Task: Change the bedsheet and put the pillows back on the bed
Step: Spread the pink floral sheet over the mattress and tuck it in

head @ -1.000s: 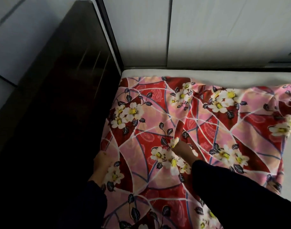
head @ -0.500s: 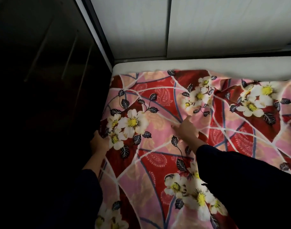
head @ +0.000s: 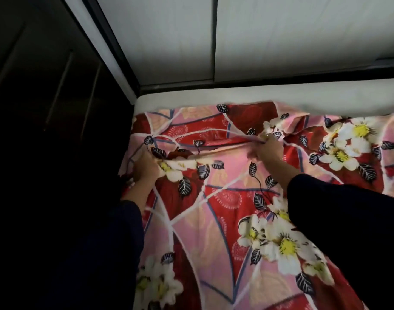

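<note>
A red and pink floral bedsheet (head: 225,198) with white flowers lies loosely over a white mattress (head: 236,95). My left hand (head: 144,168) grips a bunched fold of the sheet near the mattress's left edge. My right hand (head: 267,148) pinches the same raised fold further right, near the head end. The fold runs taut between both hands. A strip of bare mattress shows beyond the sheet's far edge. No pillows are in view.
A dark wooden headboard or bed frame (head: 46,108) fills the left side, close against the mattress. White wall panels (head: 169,36) with a dark frame rail (head: 281,79) stand right behind the head end.
Both hands have moved forward toward the head end. They now grip a raised fold of the sheet, where earlier the right hand lay on the fabric.
</note>
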